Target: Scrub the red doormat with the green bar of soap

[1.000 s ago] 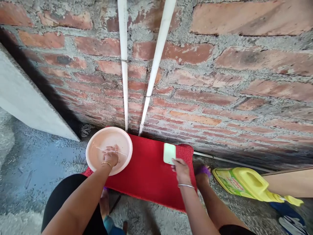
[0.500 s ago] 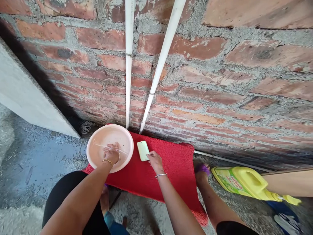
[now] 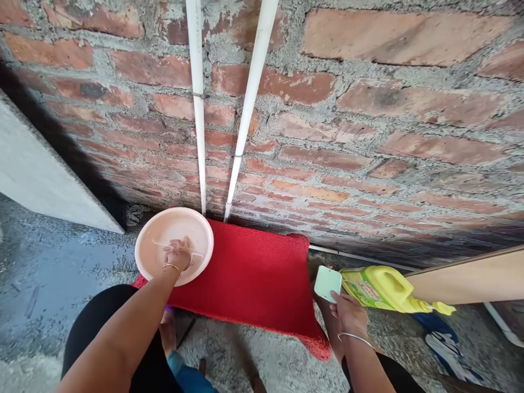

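A pale pink basin (image 3: 141,261) holding water stands at the left end of a red cloth-covered bench (image 3: 254,273). Inside it is my left hand (image 3: 178,255), fingers curled in the water. Thin whitish edges show on both sides of that hand, perhaps of a clear, thin object; its kind cannot be made out. Beyond the bench's right end, my right hand (image 3: 352,314) pinches a flat, pale green plastic piece (image 3: 327,284), phone-sized with rounded corners, by its near corner. The piece is held up in the air, over my leg and left of a yellow jug.
The yellow detergent jug (image 3: 376,287) lies tilted on the floor at right, by a tan board (image 3: 470,275). Two white pipes (image 3: 199,120) run down the brick wall (image 3: 327,158) behind the bench. A grey slab (image 3: 49,164) leans at left. A shoe (image 3: 450,355) is at lower right.
My right hand has carried the pale green piece from above the red cloth to the right, past the bench's end. My left hand stays in the basin. The view has turned slightly right.
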